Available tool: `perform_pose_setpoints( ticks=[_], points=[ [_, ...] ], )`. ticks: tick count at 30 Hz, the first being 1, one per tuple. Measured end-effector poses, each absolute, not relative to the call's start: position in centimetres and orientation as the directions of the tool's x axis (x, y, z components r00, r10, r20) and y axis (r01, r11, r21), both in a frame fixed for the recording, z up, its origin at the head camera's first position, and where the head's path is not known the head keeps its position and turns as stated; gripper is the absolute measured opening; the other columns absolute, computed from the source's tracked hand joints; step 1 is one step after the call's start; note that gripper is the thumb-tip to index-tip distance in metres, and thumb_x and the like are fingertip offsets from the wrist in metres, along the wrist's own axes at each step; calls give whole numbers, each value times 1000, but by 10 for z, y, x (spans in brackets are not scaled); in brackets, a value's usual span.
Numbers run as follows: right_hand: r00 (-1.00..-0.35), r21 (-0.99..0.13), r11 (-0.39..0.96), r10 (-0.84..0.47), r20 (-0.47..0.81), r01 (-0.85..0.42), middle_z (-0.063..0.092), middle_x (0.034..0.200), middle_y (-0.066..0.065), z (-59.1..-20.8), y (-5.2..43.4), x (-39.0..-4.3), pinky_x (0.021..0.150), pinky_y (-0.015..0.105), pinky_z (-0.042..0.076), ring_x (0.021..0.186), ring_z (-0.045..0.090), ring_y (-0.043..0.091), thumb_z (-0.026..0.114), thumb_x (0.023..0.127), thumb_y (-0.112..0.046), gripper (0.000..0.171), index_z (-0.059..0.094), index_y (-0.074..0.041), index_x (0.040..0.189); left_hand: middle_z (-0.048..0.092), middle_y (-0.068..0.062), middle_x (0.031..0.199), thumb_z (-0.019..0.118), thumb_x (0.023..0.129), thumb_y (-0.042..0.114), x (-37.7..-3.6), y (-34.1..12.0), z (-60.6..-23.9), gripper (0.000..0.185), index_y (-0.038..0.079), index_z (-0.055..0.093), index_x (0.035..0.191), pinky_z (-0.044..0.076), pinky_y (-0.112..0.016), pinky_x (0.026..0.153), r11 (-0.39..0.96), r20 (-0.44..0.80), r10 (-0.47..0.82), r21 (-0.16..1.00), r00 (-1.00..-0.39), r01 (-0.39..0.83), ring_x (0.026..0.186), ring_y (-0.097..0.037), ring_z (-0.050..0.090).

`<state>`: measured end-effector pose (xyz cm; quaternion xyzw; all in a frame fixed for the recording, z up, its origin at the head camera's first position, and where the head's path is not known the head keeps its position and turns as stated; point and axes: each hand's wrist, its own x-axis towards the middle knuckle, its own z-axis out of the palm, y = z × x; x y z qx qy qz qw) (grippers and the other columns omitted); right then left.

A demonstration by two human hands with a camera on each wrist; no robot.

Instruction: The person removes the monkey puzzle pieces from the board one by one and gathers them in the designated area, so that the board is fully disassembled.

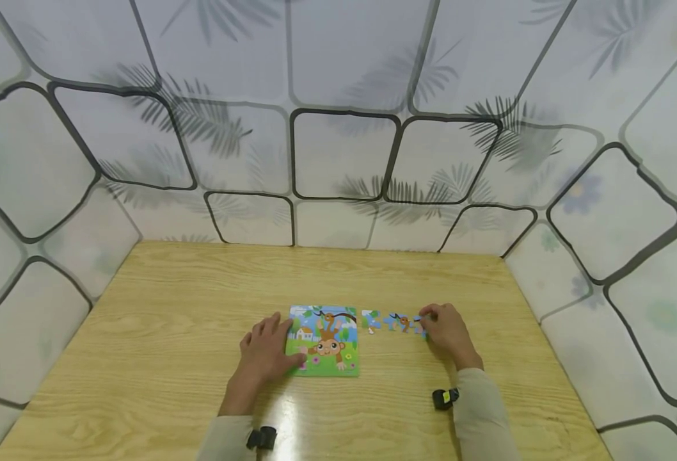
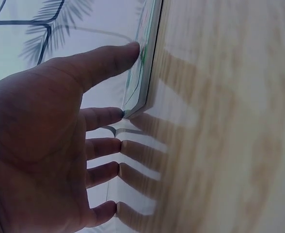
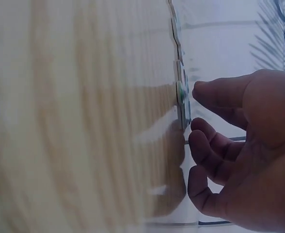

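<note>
Left hand [image 1: 266, 349], spread, touches the left edge of a monkey picture board [image 1: 328, 358]; right hand [image 1: 446, 328], bent, reaches puzzle pieces [image 1: 403, 323] farther right, grip unclear.

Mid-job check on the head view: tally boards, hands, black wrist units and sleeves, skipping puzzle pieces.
Board: 1
Hands, left hand and right hand: 2
Wrist units: 2
Sleeves: 2
Total: 7
</note>
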<state>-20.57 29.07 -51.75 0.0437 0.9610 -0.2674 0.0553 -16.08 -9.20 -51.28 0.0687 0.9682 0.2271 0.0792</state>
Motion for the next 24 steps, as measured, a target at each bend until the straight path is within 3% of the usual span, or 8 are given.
perform_pose_setpoints(
  ticks=[11, 24],
  points=[
    [-1000, -671, 741, -26, 13, -28, 58, 109, 11, -512, 252, -208, 77, 38, 49, 93, 55, 23, 63, 93, -17, 19, 70, -12, 110, 30, -17, 156, 70, 79, 56, -160, -92, -512, 87, 10, 39, 147, 26, -69, 106, 886, -130, 178, 453, -975, 101, 140, -44, 30],
    [-965, -627, 757, -260, -27, -186, 60, 100, 2, -511, 188, -209, 73, 33, 48, 83, 55, 13, 60, 93, -17, 19, 68, -17, 111, 29, -19, 156, 75, 74, 54, -158, -91, -510, 92, 9, 41, 146, 24, -69, 107, 885, -144, 188, 454, -972, 103, 141, -44, 28]
  ],
)
